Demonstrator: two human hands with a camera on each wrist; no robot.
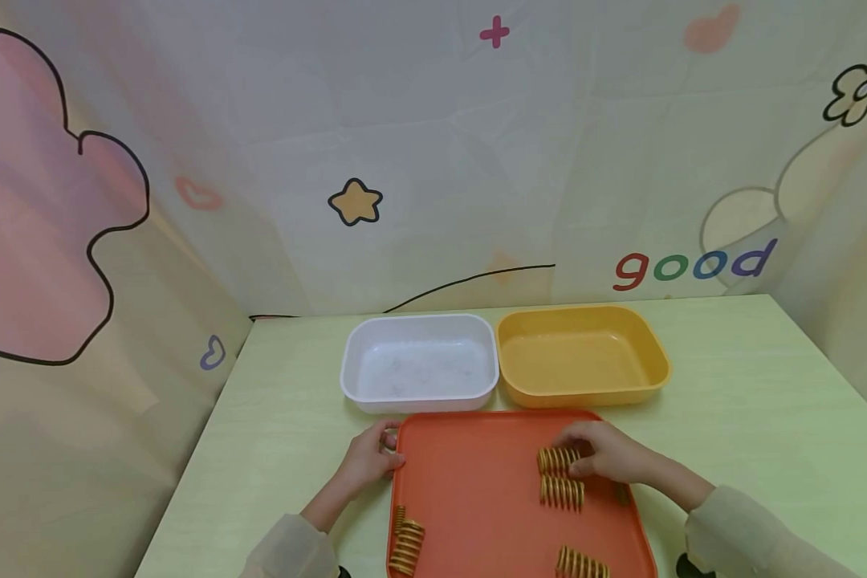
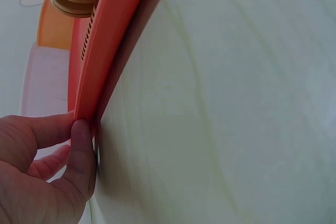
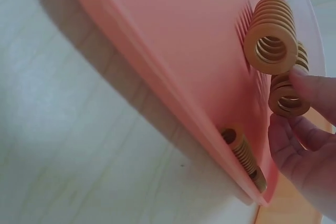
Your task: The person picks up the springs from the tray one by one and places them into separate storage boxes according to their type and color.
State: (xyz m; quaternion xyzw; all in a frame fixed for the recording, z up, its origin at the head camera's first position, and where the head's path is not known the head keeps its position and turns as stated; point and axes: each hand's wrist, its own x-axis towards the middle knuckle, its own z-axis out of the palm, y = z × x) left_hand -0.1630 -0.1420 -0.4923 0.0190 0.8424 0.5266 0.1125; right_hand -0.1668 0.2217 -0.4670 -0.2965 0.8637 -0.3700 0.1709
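My left hand (image 1: 368, 456) pinches the left edge of the red tray (image 1: 477, 482). My right hand (image 1: 610, 455), well apart, pinches a gold spring (image 1: 553, 460) at the tray's far right. A second spring (image 1: 562, 492) is just on its near side. Past the tray are a white tub (image 1: 419, 405) and, right of it, a yellow tub (image 1: 585, 396).

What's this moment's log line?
left hand: holds red tray by edge | right hand: pinches spring | white bin, yellow bin: beyond tray
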